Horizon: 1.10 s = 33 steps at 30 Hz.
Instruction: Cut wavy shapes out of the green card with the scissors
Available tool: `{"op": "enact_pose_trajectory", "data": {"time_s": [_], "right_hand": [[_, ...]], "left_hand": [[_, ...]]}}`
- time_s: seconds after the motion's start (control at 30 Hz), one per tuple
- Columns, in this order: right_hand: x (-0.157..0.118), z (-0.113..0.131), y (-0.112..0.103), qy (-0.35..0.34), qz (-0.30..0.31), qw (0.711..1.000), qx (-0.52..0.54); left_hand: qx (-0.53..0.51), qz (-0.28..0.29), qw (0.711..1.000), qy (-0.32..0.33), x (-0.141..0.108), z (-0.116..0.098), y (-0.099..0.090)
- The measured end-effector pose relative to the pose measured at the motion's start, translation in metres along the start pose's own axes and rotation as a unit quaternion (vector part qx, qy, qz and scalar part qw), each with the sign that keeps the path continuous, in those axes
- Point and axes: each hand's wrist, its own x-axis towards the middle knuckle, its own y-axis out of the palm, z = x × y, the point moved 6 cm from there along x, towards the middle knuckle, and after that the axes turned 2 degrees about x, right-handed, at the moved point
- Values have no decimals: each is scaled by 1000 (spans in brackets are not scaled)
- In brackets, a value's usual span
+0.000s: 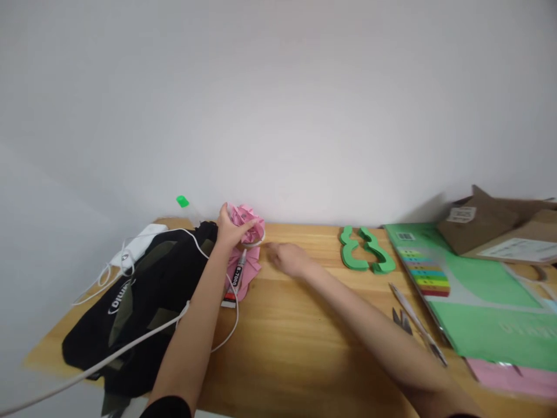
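My left hand is closed around the left side of a crumpled pink paper piece near the back of the wooden table, its thumb laid across the front. A pale rim shows along the piece's lower right edge. Just to the right is my right hand, low over the wood, its fingers blurred and bent; whether anything is between them cannot be made out. Below the left hand, a black, white and red B-7000 glue tube lies on flat pink paper pieces.
Black cloth, a white power strip and white cables lie left. Green cut paper shapes are right of centre. Further right are scissors, a pen, a green pad and a cardboard box.
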Motion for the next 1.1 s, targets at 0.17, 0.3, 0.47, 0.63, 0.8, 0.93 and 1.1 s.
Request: {"op": "enact_pose_trajectory", "data": {"time_s": [0.17,0.3,0.47,0.63,0.8,0.93,1.1], "right_hand": [[24,3,15,2,4,1000,-22],[38,2,23,13,12,999,-35],[45,-3,25,46,9,998,-39],[35,-23,19,95,-4,995,-12],[6,-45,11,114,-54,988,84],[-30,-55,0,111,-124,958,233],[-73,-53,-19,77,-164,873,453]], "left_hand": [[-30,27,997,-70,7,12,9],[-52,15,994,-96,9,13,7],[-77,-15,992,-97,15,1,-11],[7,-31,996,-82,22,-11,-26],[98,30,989,-106,23,-6,-7],[135,41,984,-112,13,-6,6],[140,18,986,-93,11,-11,9]]}}
